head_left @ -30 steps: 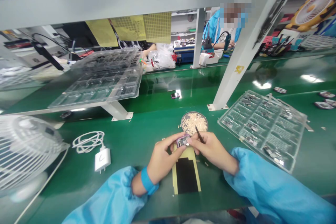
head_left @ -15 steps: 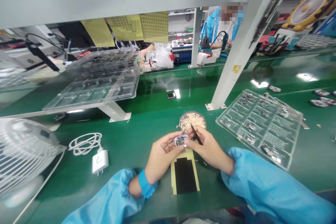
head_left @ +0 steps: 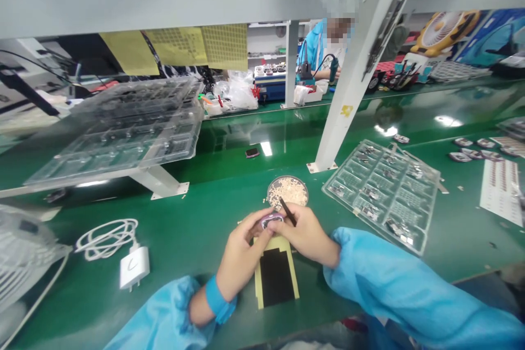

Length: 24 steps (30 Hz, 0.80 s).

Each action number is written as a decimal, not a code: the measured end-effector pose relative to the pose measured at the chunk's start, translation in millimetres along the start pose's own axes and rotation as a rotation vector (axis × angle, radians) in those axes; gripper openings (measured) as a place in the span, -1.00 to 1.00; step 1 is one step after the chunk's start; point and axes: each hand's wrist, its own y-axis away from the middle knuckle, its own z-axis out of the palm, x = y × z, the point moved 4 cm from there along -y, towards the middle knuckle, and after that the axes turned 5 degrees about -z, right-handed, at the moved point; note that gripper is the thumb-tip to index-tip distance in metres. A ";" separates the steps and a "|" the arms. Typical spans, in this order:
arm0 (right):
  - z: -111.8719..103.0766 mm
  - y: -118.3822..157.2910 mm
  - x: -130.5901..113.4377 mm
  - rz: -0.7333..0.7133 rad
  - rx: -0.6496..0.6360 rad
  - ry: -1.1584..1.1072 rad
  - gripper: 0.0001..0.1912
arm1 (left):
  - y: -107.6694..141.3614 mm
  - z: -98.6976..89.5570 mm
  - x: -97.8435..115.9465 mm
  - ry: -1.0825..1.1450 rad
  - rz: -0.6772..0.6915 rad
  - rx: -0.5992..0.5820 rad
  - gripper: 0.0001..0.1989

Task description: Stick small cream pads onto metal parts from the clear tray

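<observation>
Green bench (head_left: 180, 246) | left hand (head_left: 238, 254), right hand (head_left: 308, 234): 1 device (head_left: 268, 219) | right: 1 tool (head_left: 287, 212)

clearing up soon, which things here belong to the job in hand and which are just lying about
Likely in use:
purple-rimmed device, in left hand and right hand
dark stick, right hand
yellow-edged black sheet
dish of small pieces
parts tray, perhaps

Probably unrelated:
white charger
coiled cable
fan
</observation>
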 end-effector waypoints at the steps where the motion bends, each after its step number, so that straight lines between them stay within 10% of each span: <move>1: -0.8 -0.5 -0.4 0.007 0.011 0.018 -0.69 | -0.4 -0.4 -0.9 -0.065 -0.009 0.000 -0.62; 15: -6.4 -7.1 4.1 -0.081 -0.006 0.186 -0.62 | -4.0 -0.7 -0.1 -0.054 -0.021 0.104 -0.56; 24: -25.2 -5.1 -19.7 -0.458 0.046 0.430 -0.84 | -3.4 -5.0 0.0 -0.332 0.040 0.127 -0.72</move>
